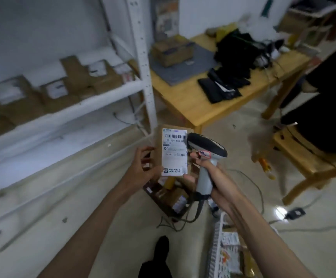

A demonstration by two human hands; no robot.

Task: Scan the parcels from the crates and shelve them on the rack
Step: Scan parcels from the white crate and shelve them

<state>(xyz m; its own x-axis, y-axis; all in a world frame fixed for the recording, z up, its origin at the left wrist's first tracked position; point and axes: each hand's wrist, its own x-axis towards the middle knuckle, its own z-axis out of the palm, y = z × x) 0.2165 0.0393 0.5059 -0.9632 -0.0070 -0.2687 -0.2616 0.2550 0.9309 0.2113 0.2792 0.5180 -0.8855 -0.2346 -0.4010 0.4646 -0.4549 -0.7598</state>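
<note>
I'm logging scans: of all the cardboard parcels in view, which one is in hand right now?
The small parcel with the white barcode label, held by the left hand beside the scanner. The others sit on the rack, table and floor.

We read a white shipping label [174, 151] on the brown parcel [190, 131] held up at centre frame. Under its top barcode we make out digits "159 159 403 28", rest cut off by the scanner [205, 157] head. Second barcode lower down, digits too blurred. Small logo and print at label's top and bottom, unreadable to us. Scanner carries a red-edged sticker [205, 154] with blue handwriting, illegible. Labels on rack [143, 57] parcels and crate [170, 199] parcels too blurred.
</note>
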